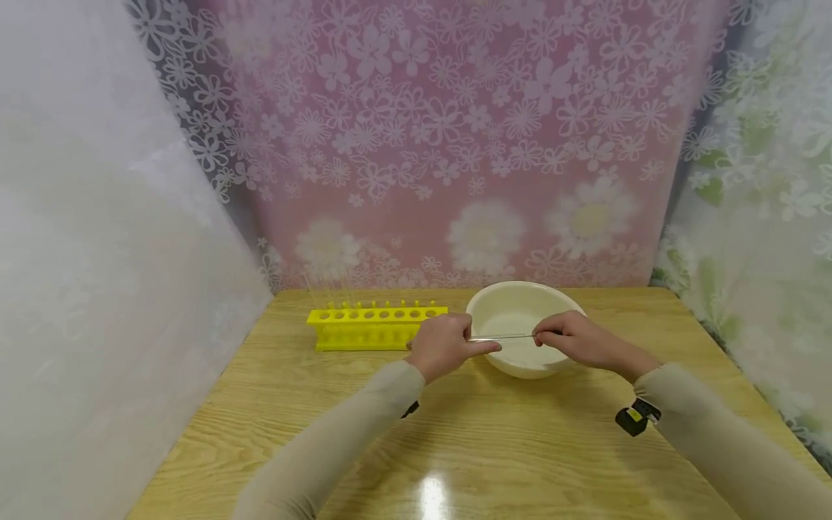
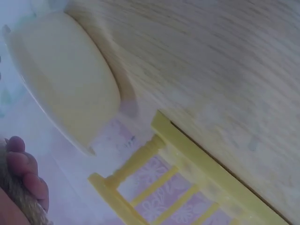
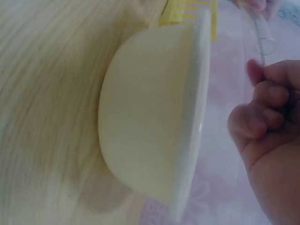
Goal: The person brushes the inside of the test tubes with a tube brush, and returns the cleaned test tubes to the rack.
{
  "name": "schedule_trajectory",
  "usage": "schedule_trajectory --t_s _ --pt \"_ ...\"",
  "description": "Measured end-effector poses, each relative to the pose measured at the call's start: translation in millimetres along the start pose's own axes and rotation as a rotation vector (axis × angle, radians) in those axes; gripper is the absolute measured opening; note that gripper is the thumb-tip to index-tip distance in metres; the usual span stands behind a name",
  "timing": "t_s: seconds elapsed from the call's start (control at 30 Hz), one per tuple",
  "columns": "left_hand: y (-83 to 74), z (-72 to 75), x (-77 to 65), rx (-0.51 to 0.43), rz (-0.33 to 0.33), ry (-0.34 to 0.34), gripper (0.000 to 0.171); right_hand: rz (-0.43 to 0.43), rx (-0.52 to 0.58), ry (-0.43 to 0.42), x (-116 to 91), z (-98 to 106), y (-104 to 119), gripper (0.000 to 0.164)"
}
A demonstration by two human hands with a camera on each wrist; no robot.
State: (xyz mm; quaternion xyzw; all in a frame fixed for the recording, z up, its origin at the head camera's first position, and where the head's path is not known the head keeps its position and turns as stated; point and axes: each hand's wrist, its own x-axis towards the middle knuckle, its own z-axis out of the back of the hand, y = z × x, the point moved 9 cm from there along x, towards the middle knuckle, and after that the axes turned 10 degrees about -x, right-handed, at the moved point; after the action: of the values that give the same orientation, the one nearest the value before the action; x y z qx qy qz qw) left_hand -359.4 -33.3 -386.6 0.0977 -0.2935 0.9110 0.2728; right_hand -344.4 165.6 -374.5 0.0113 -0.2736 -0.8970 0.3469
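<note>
My left hand (image 1: 445,343) grips a clear glass test tube (image 3: 266,43), its open end pointing toward the right hand. Bristles of a test tube brush (image 2: 21,199) show within the left hand's curled fingers in the left wrist view. The brush's thin wire stem (image 1: 518,336) runs out of the tube's mouth, and my right hand (image 1: 578,339) pinches its end between thumb and fingers. Both hands are over the front part of a cream basin (image 1: 526,370), with the tube held roughly level above its rim.
A yellow test tube rack (image 1: 370,345) stands left of the basin, partly behind the left hand. Several clear test tubes (image 1: 330,289) stand in its left holes. The wooden table (image 1: 494,448) ends at a pink floral curtain (image 1: 403,217) behind, with pale curtains at both sides.
</note>
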Motion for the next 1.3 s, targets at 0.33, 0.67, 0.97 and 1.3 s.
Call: schedule_trajectory --t_s 0.33,0.67,0.97,1.3 --pt "3.8 5.1 -3.8 -0.033 -0.011 -0.008 0.057 0.04 -0.02 -0.012 -1 1 7 0.023" --pt "40.3 22.7 -20.9 -0.002 0.07 -0.032 0.058 -0.098 -0.055 -0.102 -47 44 -36 0.021" --pt "38.3 28.0 -21.8 -0.031 0.038 -0.047 0.061 -0.134 -0.077 -0.117 -54 59 -40 0.024" --pt "30.7 25.2 -20.6 -0.032 0.041 -0.049 0.06 -0.173 -0.125 -0.079 -42 57 -30 0.03"
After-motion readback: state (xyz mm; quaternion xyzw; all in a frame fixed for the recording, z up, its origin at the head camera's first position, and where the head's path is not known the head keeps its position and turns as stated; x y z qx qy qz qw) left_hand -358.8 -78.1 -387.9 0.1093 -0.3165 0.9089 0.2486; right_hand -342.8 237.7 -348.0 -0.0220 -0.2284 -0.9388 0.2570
